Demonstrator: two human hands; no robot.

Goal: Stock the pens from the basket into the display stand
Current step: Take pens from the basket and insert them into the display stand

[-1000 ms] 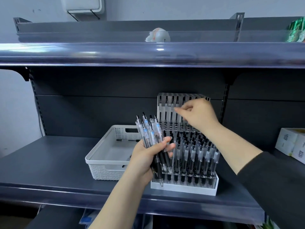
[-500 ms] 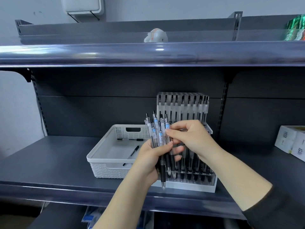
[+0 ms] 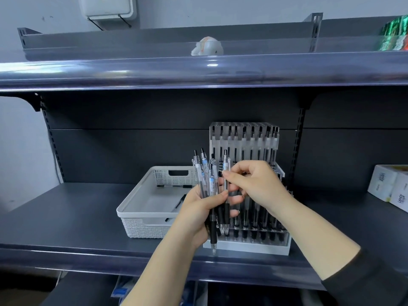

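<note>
Several pens [image 3: 209, 184] are clutched upright in the left hand [image 3: 198, 208] before the display stand [image 3: 254, 244], the right hand [image 3: 254, 184] pinching one, which should be drawn straight upward, leaving the rest undisturbed.

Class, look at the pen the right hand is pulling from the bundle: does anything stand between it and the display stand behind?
Nothing visible does. The right hand pinches one pen from the bundle gripped by the left hand. The display stand sits directly behind both hands, its tiers already holding many pens.
</note>
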